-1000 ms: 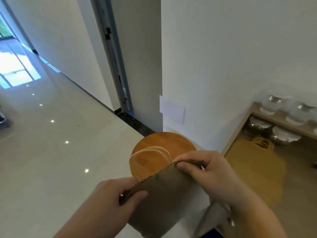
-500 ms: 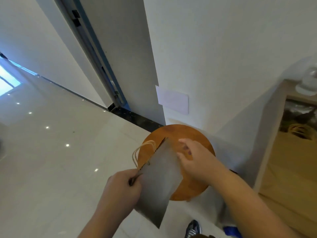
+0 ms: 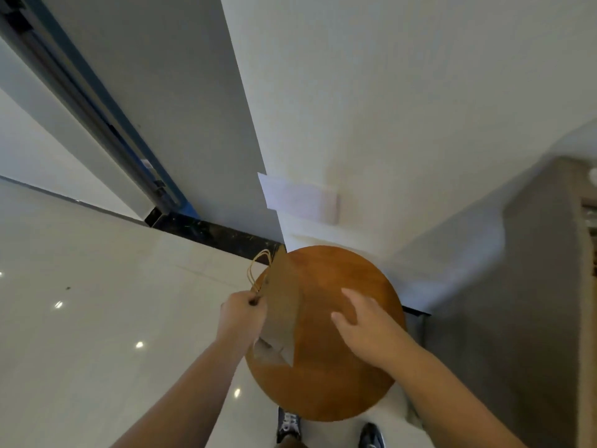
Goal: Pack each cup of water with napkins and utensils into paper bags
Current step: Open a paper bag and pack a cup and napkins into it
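Gripping the paper bag (image 3: 282,305) at its handle end with our left hand (image 3: 240,313), fingers curled | right hand (image 3: 365,321) beside it, fingers spread, holding nothing | bag folded flat, above the round wooden bench (image 3: 339,383) | next, we judge: right fingers into the mouth, spread folds, stand it upright

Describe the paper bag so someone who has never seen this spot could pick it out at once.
Find the round orange-brown wooden table beside the wall corner. Over its left edge, the left hand grips a folded brown paper bag near its top. Its pale twine loop handles and duller brown set it apart from the tabletop.
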